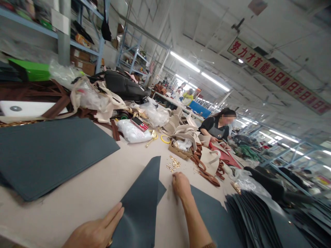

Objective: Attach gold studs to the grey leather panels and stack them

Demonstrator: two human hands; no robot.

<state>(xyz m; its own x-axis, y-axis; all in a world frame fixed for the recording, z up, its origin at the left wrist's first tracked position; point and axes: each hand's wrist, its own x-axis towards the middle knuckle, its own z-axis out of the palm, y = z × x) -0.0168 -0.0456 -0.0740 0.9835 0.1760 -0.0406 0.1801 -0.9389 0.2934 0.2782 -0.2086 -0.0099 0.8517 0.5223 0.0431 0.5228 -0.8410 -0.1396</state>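
Observation:
My left hand (97,227) is at the left edge of a dark blue-grey leather-like sheet (141,203), its fingers straight and pressed together against it. This sheet is bent and tilted, with a corner of dark material showing behind it. My right hand (181,185) is at the near side of a scatter of small gold metal pieces (173,164) on the pale table (103,186). Its fingers are curled together in a pinch, and whatever lies between the tips is hidden. Another dark sheet (207,206) lies partly behind my right forearm.
A stack of dark sheets (57,148) lies left; fanned dark pieces (253,220) stand right. Beyond are a red-and-black phone (139,124) on a plastic bag (133,132), a cardboard box (179,150), and beige pieces with brown straps (210,160). A co-worker (217,125) sits farther back.

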